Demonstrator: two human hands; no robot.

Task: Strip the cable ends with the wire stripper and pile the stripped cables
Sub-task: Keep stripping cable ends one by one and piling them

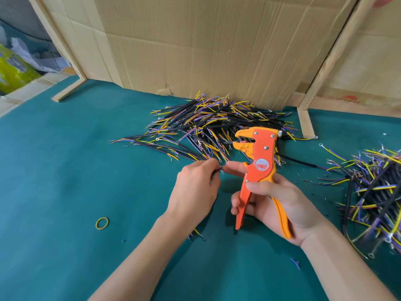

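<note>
My right hand (275,205) grips the wire stripper (257,168) upright over the green table (65,170), its handles partly hidden by my fingers. My left hand (195,185) pinches a cable (218,169), mostly hidden. One cable pile (217,124) lies behind; another (373,192) is cut off at right.

Two cable piles (217,124), one stripper (258,166), perhaps one band (102,223).
</note>
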